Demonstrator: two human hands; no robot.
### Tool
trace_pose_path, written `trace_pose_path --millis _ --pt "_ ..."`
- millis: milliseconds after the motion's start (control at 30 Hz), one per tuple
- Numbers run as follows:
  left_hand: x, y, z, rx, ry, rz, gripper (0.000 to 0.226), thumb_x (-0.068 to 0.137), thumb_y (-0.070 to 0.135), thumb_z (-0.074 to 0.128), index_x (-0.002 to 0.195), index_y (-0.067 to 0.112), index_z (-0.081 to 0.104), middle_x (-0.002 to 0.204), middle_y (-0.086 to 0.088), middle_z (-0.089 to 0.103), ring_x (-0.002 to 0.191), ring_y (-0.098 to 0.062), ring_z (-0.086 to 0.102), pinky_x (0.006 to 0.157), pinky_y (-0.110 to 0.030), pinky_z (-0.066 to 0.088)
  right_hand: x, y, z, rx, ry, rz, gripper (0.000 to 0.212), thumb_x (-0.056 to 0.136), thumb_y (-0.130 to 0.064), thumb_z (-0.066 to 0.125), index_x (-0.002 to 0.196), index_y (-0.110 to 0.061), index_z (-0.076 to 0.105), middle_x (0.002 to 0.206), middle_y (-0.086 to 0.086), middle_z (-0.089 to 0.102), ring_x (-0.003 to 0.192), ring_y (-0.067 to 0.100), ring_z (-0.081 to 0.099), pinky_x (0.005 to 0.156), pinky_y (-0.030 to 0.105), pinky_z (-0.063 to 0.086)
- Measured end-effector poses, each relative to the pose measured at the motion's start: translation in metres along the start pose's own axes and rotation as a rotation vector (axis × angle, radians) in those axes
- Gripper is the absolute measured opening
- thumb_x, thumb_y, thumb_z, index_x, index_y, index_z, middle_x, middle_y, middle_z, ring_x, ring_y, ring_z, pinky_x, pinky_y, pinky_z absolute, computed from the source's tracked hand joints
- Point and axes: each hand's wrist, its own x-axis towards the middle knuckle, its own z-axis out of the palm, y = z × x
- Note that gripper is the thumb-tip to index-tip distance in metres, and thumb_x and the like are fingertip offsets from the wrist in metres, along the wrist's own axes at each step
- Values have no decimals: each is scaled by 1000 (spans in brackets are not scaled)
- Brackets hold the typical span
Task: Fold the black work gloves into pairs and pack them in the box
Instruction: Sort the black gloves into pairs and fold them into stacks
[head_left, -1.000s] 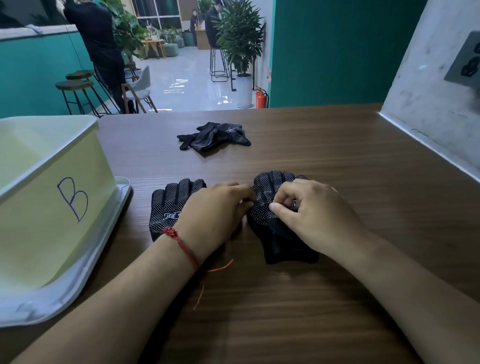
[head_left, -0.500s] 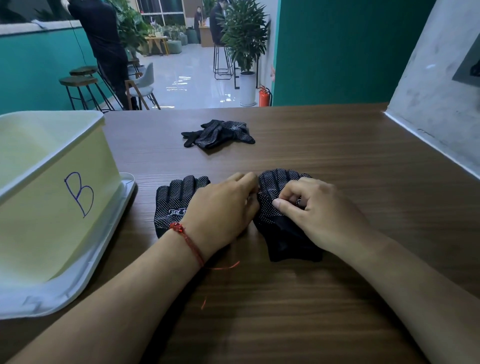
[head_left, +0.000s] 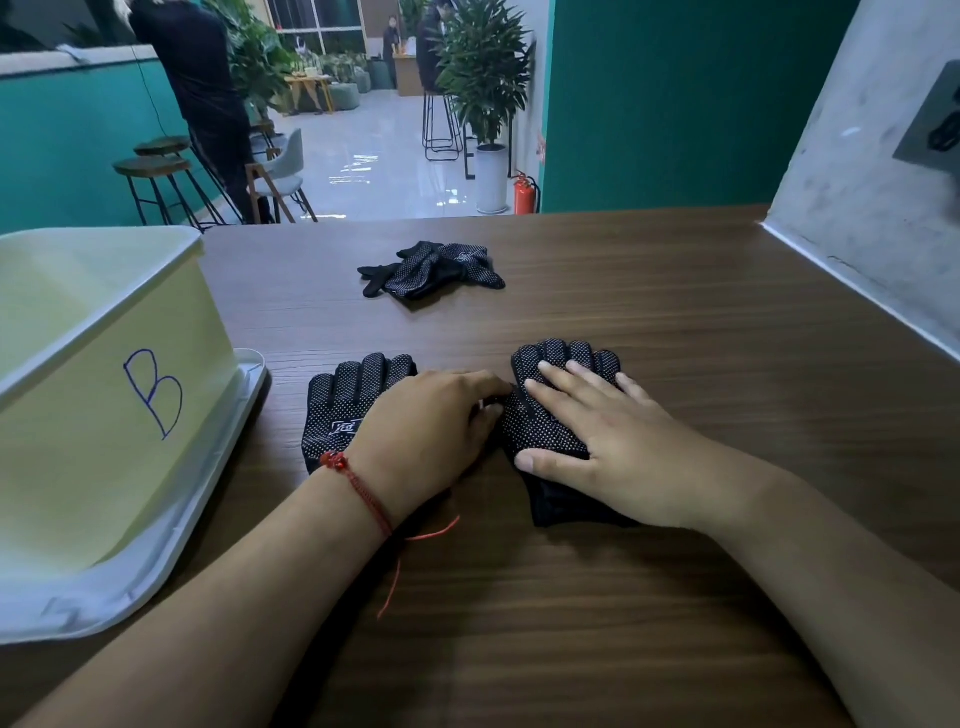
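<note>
Bearing gloves (head_left: 353, 405), brown wooden table (head_left: 675, 322), teal walls (head_left: 675, 104), stools (head_left: 153, 166)

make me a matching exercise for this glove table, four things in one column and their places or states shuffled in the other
Things
1. logo glove
2. dotted glove
3. glove heap
4. pale yellow box marked B

Places or states
a. stands on a white tray at the left edge of the table
b. pressed flat under the right hand, whose fingers are spread
c. lies untouched at the far middle of the table
d. partly covered by the left hand, white logo showing

Pairs: 1-d, 2-b, 3-c, 4-a
</note>
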Motion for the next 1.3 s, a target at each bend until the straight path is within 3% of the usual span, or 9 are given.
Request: trace_pose_path --millis 133,267,367,533,667,833,967,1100,1300 --pt "2 -1 2 -2 -6 19 31 104 36 57 132 40 68 118 9 76 111 -21 68 91 -37 53 3 2 -1 -46 -50 -10 97 83 -92 15 168 -48 -3 173 -23 -21 157 1 -28 131 48 -16" --pt "2 -4 5 -44 -1 27 30 101 32 57 131 35 64 111 7 75 108 -25 68 93 -43 53 3 4 0 3 -32 -14 83 91 -87 19 165 -55 2 173 -27 -16 158 0 -25 131 50 -15" --pt "1 -3 5 -57 -22 53 47 99 29 52 145 38 47 132 8 65 117 -25 64 98 -48 51 3 6 0 58 84 -12 75 99 -79 21 167 -50 9 174 -29 -8 160 -3 -18 132 47 -11" --pt "-1 3 7 211 -136 133 73 88 42 16 160 51 25 152 21 49 126 -20 52 100 -43 43 12 12 3 67 139 116 70 106 -67 26 170 -39 18 177 -22 3 162 -2 -7 133 44 -4" --pt "3 7 4 171 -178 109 64 94 36 31 157 44 32 155 20 48 134 -18 50 105 -47 42 11 10 2 26 107 148 67 105 -68 26 168 -46 17 176 -25 4 163 2 -5 133 49 1" --pt "0 7 0 79 -169 76 63 93 26 42 154 39 36 154 13 53 133 -22 53 108 -46 41 16 -3 -11 -155 128 122 64 107 -61 26 166 -35 27 175 -19 21 164 7 4 133 53 0" --pt "3 -11 -20 -384 1 -76 56 91 5 53 142 25 58 137 2 66 123 -17 60 104 -18 40 39 -17 -31 -201 214 132 53 109 -55 29 153 -30 45 162 -12 44 157 15 28 131 56 10" --pt "8 -60 -32 -401 272 -256 37 88 3 56 115 22 72 117 4 72 105 -19 66 97 -33 52 92 -32 -49 -187 246 110 51 108 -53 35 152 -30 48 162 -8 45 153 21 35 126 55 23" --pt "10 -105 -24 -382 324 -435 32 86 10 54 109 20 73 111 1 74 101 -24 67 92 -39 55 175 -59 -42 -154 89 14 58 104 -34 46 161 -35 40 171 -11 33 156 24 30 124 51 28"
